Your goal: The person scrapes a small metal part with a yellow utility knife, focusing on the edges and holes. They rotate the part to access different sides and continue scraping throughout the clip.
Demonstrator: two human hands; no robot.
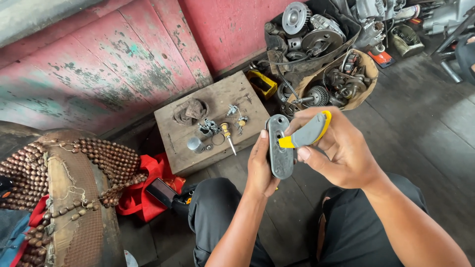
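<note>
Both forearms come up from the bottom edge, over knees in dark trousers. Left hand [261, 165] is wrapped round a grey oblong metal cover [280, 147], thumb side twd camera, fingers behind it; cover stands upright, long axis near vertical, w/ a small hole near its top. Right hand [341, 151] is clamped on a grey-and-yellow utility knife [308, 132], handle running up-right, yellow tip pointing down-left and touching the cover's right edge abt mid-height. So knife lies just right of the cover, meeting it crosswise; right hand is the nearer to the blade end, left only steadies.

Beyond the hands, well apart: a wooden block [213, 118] on the floor w/ a rag, a small metal cylinder, a screwdriver [228, 137] and loose small parts. Further back-right, sacks of engine parts [321, 54]. Left side: beaded seat cover [64, 173], red cloth [143, 193], a phone [159, 192] on it. Nothing stands btwn knife and cover.
</note>
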